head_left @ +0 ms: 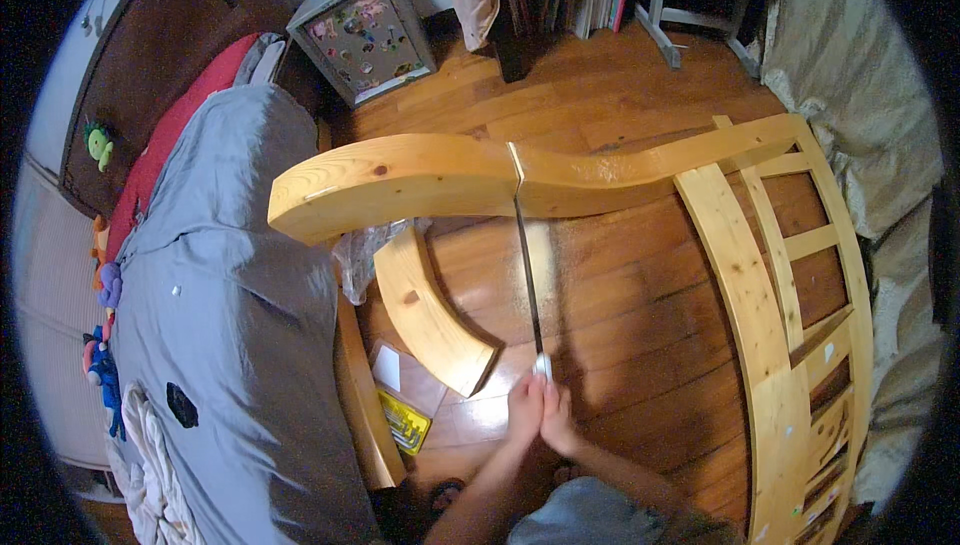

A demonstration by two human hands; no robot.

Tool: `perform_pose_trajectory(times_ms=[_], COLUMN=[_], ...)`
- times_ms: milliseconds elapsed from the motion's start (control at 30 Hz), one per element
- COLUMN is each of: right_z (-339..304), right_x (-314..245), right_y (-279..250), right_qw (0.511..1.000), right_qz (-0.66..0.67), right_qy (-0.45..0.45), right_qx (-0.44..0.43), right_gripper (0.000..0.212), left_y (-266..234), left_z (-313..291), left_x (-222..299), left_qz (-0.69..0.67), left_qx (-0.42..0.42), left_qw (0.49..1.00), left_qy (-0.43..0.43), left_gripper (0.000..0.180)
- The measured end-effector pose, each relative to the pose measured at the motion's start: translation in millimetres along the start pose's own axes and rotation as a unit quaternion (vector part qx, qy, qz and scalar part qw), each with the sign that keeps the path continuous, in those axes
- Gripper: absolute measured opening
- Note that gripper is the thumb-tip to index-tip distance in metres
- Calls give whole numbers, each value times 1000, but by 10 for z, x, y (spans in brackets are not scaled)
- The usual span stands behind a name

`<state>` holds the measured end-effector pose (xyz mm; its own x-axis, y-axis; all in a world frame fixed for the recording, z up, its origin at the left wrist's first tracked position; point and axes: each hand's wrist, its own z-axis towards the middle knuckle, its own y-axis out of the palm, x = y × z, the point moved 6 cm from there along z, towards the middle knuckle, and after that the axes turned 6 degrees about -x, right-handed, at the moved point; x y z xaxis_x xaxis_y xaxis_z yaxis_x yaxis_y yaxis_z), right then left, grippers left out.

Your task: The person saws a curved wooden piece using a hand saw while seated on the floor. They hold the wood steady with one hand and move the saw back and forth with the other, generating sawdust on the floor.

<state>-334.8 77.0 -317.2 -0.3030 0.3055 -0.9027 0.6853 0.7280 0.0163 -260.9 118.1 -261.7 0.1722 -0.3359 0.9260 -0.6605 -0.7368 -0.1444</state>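
Observation:
Both hands close together on the pale handle of a handsaw (pixel 530 285); its long thin blade points away from me. My left hand (pixel 525 407) is wrapped round the grip, with my right hand (pixel 560 421) pressed against it. The blade's far part sits in a cut across a thick curved wooden beam (pixel 400 173), part of a light pine frame. Pale sawdust (pixel 542 265) lies on the floor beside the blade. A sawn-off curved wood piece (pixel 432 317) rests on the floor left of the saw.
At the right, the slatted pine frame (pixel 745 315) joins the beam. A bed with a grey cover (pixel 220 295) fills the left. Near its edge lie a yellow pack of hex keys (pixel 405 425) and clear plastic (pixel 360 263). A small cabinet (pixel 365 40) and a chair (pixel 700 15) stand behind.

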Motion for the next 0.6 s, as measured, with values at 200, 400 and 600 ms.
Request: perform_pose_trajectory(times_ms=[200, 400, 600], right_z=[1411, 1240, -200], right_x=[-1534, -1321, 330], right_y=[55, 96, -113], right_qw=[970, 975, 994], right_qz=[144, 137, 2], right_qy=[-173, -154, -91], right_qx=[90, 82, 67], right_gripper=[49, 44, 40], left_y=[-12, -51, 146], left_z=[1471, 1339, -65], left_x=[1097, 804, -787], left_qz=[44, 16, -14], left_qx=[-45, -27, -45], left_qw=[997, 999, 998], left_qy=[-37, -19, 44], left_gripper=[68, 54, 23])
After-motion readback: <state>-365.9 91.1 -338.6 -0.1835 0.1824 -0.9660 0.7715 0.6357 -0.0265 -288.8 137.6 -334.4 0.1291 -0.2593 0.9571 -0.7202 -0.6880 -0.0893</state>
